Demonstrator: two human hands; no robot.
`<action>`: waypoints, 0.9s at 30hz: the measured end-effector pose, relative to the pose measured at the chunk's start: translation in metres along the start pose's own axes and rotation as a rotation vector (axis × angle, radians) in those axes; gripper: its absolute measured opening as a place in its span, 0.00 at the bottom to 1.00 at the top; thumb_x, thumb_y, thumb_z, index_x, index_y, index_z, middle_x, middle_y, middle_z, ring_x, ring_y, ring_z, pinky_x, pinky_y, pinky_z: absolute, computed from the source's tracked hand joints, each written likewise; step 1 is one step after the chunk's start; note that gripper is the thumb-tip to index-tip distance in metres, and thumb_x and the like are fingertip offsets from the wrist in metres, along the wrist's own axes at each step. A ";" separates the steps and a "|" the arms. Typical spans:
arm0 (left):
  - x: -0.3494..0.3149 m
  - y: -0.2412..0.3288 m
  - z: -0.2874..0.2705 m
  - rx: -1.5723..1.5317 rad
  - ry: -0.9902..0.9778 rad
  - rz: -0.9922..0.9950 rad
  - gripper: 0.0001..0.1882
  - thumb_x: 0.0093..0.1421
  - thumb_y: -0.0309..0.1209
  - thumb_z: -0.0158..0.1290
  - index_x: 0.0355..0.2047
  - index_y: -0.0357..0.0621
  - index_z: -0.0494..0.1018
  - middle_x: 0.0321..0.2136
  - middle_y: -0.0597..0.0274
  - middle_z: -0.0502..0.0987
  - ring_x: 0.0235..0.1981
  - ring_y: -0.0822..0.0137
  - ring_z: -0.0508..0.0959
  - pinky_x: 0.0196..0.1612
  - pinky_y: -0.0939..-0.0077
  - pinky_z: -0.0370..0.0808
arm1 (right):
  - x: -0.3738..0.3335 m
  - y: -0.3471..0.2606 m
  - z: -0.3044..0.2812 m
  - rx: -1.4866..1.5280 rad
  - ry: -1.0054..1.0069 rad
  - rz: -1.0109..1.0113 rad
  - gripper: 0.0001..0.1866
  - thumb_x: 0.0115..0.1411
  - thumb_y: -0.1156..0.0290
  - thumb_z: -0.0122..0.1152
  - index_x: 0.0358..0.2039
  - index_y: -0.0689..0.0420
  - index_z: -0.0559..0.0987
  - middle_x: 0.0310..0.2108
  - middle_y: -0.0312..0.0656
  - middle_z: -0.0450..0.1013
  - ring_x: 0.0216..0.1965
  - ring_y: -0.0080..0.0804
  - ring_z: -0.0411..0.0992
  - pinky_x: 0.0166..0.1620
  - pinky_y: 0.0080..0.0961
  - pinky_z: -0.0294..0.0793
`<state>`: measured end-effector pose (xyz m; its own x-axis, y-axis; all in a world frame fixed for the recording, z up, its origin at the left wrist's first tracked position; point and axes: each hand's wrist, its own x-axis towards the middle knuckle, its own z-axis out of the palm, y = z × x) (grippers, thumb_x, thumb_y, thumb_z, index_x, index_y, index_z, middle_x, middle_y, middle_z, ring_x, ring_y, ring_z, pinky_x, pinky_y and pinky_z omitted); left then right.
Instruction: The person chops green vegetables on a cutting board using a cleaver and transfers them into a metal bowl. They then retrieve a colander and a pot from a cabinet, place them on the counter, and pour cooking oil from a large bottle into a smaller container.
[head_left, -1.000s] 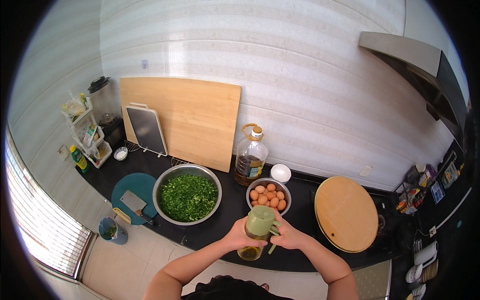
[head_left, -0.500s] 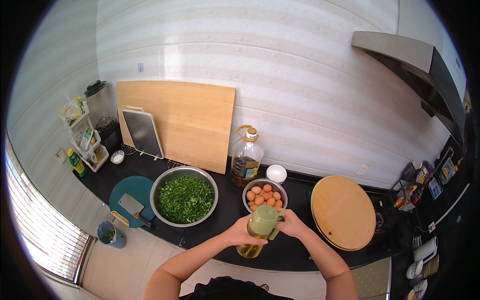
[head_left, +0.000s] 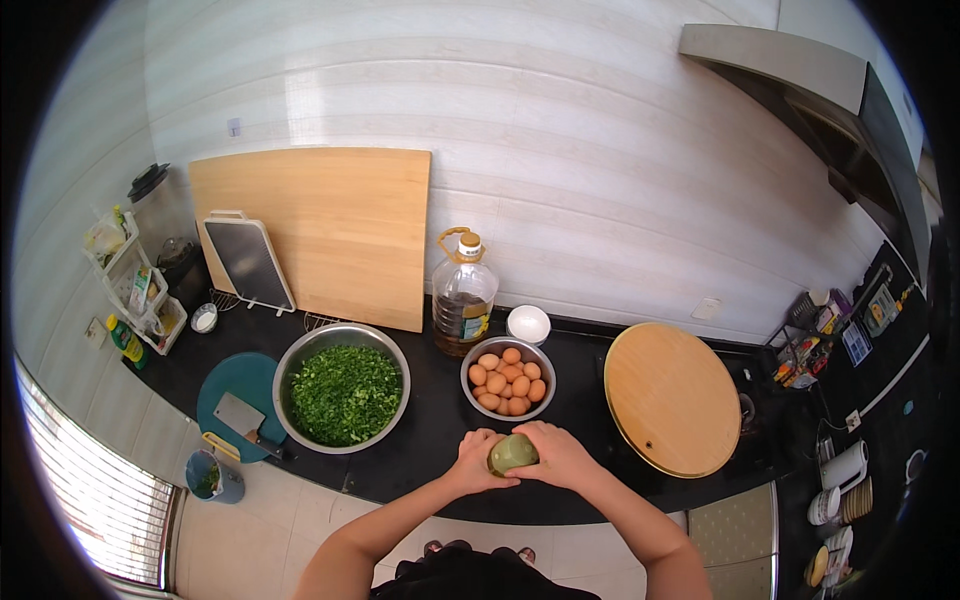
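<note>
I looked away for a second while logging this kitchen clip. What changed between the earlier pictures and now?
Both hands, the left hand and right hand, kept hold of the green-lidded bottle and tipped it: earlier its side showed upright, now mostly the green top faces the camera. The bowl of chopped greens, bowl of eggs, oil jug and round wooden board stayed put.

Hidden and unclear parts

Both hands, left hand (head_left: 472, 459) and right hand (head_left: 560, 455), cover most of the green container (head_left: 512, 453); its lower body is unseen. Shelf items (head_left: 135, 290) are too small to identify.
</note>
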<state>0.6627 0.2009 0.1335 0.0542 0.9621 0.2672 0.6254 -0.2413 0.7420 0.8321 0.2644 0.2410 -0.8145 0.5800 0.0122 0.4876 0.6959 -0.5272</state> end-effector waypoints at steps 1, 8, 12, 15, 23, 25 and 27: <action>0.000 -0.008 0.011 -0.001 -0.012 0.003 0.39 0.31 0.46 0.68 0.45 0.49 0.69 0.41 0.56 0.65 0.43 0.55 0.64 0.48 0.64 0.62 | -0.003 0.007 0.007 0.007 0.001 -0.003 0.34 0.38 0.61 0.71 0.46 0.58 0.68 0.42 0.47 0.67 0.46 0.44 0.65 0.48 0.34 0.66; -0.003 -0.045 0.070 -0.102 -0.137 0.032 0.43 0.31 0.43 0.69 0.49 0.45 0.65 0.44 0.53 0.65 0.46 0.52 0.63 0.51 0.62 0.62 | -0.010 0.054 0.040 -0.055 -0.113 -0.158 0.31 0.41 0.64 0.69 0.46 0.55 0.68 0.46 0.44 0.65 0.48 0.43 0.64 0.51 0.36 0.63; 0.000 -0.060 0.083 -0.184 -0.142 0.071 0.44 0.31 0.42 0.69 0.50 0.42 0.64 0.45 0.52 0.64 0.47 0.50 0.63 0.52 0.61 0.61 | -0.013 0.048 0.048 -0.175 0.054 -0.216 0.31 0.41 0.63 0.69 0.47 0.54 0.68 0.48 0.44 0.63 0.50 0.43 0.63 0.52 0.38 0.63; -0.002 -0.066 0.086 -0.191 -0.150 0.028 0.45 0.30 0.40 0.69 0.51 0.43 0.64 0.46 0.51 0.64 0.48 0.50 0.63 0.53 0.60 0.60 | -0.011 0.037 0.045 -0.190 0.091 -0.051 0.32 0.42 0.62 0.69 0.47 0.54 0.68 0.49 0.44 0.61 0.48 0.44 0.65 0.49 0.37 0.66; 0.000 -0.069 0.081 -0.168 -0.182 -0.034 0.45 0.30 0.37 0.69 0.51 0.41 0.62 0.47 0.49 0.64 0.50 0.50 0.62 0.54 0.61 0.61 | -0.007 0.045 0.062 -0.152 -0.008 0.052 0.31 0.40 0.67 0.68 0.47 0.54 0.68 0.47 0.42 0.62 0.43 0.42 0.68 0.45 0.32 0.70; 0.001 -0.068 0.078 -0.180 -0.161 -0.031 0.45 0.31 0.37 0.69 0.51 0.41 0.61 0.47 0.49 0.65 0.51 0.49 0.62 0.53 0.61 0.62 | -0.006 0.044 0.058 -0.143 -0.020 0.027 0.31 0.40 0.70 0.68 0.47 0.54 0.68 0.47 0.41 0.62 0.44 0.42 0.68 0.45 0.33 0.70; 0.001 -0.066 0.075 -0.212 -0.156 -0.062 0.45 0.31 0.36 0.69 0.50 0.41 0.60 0.47 0.50 0.66 0.51 0.49 0.63 0.53 0.61 0.62 | -0.006 0.043 0.055 -0.147 -0.040 0.018 0.31 0.39 0.71 0.68 0.47 0.54 0.68 0.48 0.40 0.61 0.44 0.42 0.67 0.45 0.33 0.70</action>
<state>0.6798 0.2267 0.0389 0.1503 0.9798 0.1317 0.4550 -0.1868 0.8706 0.8401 0.2674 0.1715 -0.8156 0.5777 -0.0316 0.5408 0.7418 -0.3967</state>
